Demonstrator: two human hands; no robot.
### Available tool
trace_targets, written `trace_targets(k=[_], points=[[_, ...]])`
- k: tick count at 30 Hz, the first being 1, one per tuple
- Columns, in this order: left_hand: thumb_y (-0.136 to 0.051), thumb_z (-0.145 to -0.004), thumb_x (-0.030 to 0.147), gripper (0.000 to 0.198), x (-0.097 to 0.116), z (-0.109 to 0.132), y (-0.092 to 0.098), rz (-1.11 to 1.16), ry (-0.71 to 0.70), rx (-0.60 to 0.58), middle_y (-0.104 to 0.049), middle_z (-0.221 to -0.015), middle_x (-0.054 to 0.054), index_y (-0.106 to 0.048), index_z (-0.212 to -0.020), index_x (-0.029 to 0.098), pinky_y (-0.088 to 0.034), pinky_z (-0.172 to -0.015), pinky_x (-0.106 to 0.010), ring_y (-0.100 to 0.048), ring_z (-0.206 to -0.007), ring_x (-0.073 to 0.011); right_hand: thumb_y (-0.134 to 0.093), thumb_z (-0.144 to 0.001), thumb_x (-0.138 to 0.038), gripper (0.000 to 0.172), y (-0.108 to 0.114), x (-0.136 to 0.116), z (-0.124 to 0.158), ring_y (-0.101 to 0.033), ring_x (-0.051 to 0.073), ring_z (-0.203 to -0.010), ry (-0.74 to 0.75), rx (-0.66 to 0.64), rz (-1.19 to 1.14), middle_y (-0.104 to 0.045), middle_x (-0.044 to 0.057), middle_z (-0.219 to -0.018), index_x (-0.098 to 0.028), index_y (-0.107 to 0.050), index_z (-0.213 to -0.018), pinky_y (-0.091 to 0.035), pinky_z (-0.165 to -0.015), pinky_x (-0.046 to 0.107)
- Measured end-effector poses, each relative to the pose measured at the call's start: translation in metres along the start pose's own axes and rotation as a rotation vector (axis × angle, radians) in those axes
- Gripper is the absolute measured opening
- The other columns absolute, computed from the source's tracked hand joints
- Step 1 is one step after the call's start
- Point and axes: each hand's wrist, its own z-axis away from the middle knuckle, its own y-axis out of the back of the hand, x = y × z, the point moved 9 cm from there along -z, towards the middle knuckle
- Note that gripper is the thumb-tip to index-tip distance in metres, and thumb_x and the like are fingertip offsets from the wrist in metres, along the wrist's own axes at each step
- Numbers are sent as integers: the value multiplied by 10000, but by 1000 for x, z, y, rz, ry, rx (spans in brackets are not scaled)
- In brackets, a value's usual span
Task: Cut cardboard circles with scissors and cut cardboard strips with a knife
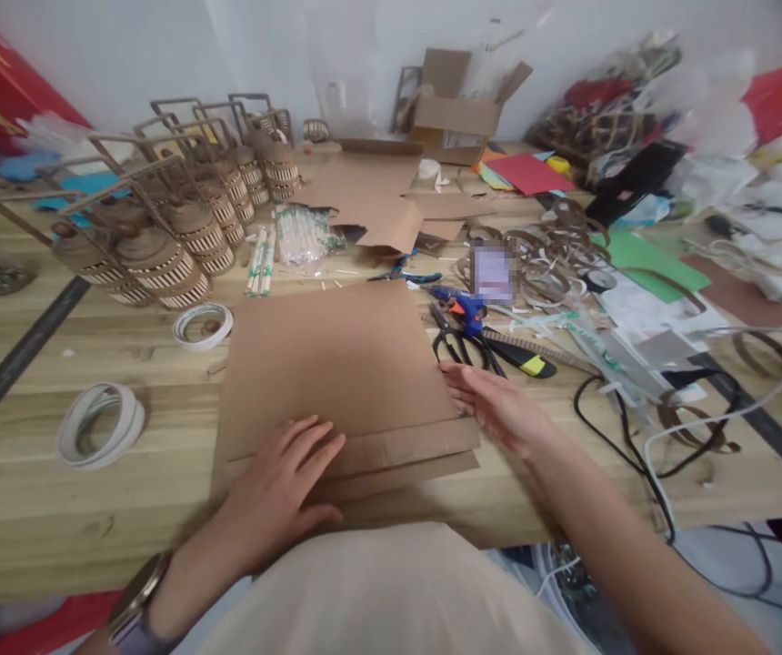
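A flat piece of brown cardboard (336,364) lies on the wooden table in front of me, a narrow folded strip (391,450) along its near side. My left hand (288,478) rests on its near left part, palm down with the fingers spread. At the right edge of the cardboard is my right hand (490,400), turned on its side, its fingers stretched toward the edge and touching it. Just beyond those fingertips lie black-handled scissors (456,341) and a blue glue gun (463,305).
Rolls of white tape (101,426) lie at the left. Several small bamboo lanterns (163,264) with handles stand behind them. Wrapped sticks (302,238), cut cardboard (364,186), a utility knife (524,357) and coiled brown strips (547,259) lie farther back. Cables (626,437) run along the right.
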Motion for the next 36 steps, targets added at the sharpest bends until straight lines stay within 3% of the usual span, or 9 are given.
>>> trace_targets(k=[3,8,15,18,21,24,26,31,36], points=[[-560,-936,584,595,2,14,-12,-93,-37,43,-573,-1443,-164,-565,-1393,201,-448,-1062,-597,-478,-1353,-379,-810,-761,-354,311,-2,-3,1,-698,165,-853,44,16,44,-771,52,-1010,-231,-764,-1043,-533,-786,281],[-497,-1010,440,428,2,10,-7,-163,-63,94,-608,-1417,-132,-599,-1353,204,-428,-1098,-547,-510,-1337,-329,-800,-647,-311,420,3,-12,-3,-688,185,-878,172,67,154,-754,50,-1033,-232,-741,-1055,-522,-783,307],[-542,-999,295,364,-12,-11,3,-163,-27,104,-628,-1381,-151,-607,-1336,173,-490,-1038,-544,-559,-1279,-340,-679,-770,-414,375,2,-31,-16,-672,197,-786,382,84,468,-744,48,-901,-214,-714,-1084,-535,-756,363],[-539,-998,275,376,-23,-14,-2,-83,39,57,-585,-1435,-148,-593,-1360,186,-505,-1035,-519,-540,-1301,-328,-669,-813,-396,286,-11,-43,-10,-659,266,-1058,493,74,623,-743,84,-1107,-243,-736,-1045,-486,-983,471],[-574,-985,346,452,-36,-9,-1,23,87,21,-537,-1488,-138,-547,-1414,205,-475,-1083,-505,-483,-1365,-314,-685,-838,-357,264,-37,-47,8,-510,319,-1327,655,-37,866,-689,109,-1289,-242,-754,-1066,-328,-1156,534],[-611,-953,442,533,-62,7,11,32,205,37,-554,-1464,-154,-546,-1411,176,-442,-1107,-541,-463,-1370,-340,-619,-922,-350,340,-64,-31,28,-547,347,-1286,878,-209,1265,-664,156,-1324,-197,-710,-1212,-426,-1083,553],[-611,-955,427,473,-79,20,19,33,271,34,-609,-1385,-157,-599,-1344,157,-452,-1089,-541,-512,-1307,-336,-568,-961,-341,355,-66,-22,33,-602,341,-1192,969,-216,1393,-662,171,-1287,-180,-683,-1255,-506,-991,523],[-575,-977,304,344,-100,46,28,127,357,26,-633,-1278,-132,-631,-1293,178,-494,-1040,-477,-561,-1211,-282,-511,-991,-343,347,-67,-14,29,-647,302,-1017,1046,-228,1397,-680,146,-1119,-188,-673,-1256,-563,-868,455],[-534,-987,246,342,-103,50,30,193,387,60,-607,-1217,-110,-621,-1315,206,-516,-999,-427,-574,-1165,-247,-488,-994,-351,355,-76,-13,28,-651,306,-1003,1034,-287,1379,-684,148,-1096,-194,-681,-1247,-569,-858,470]])
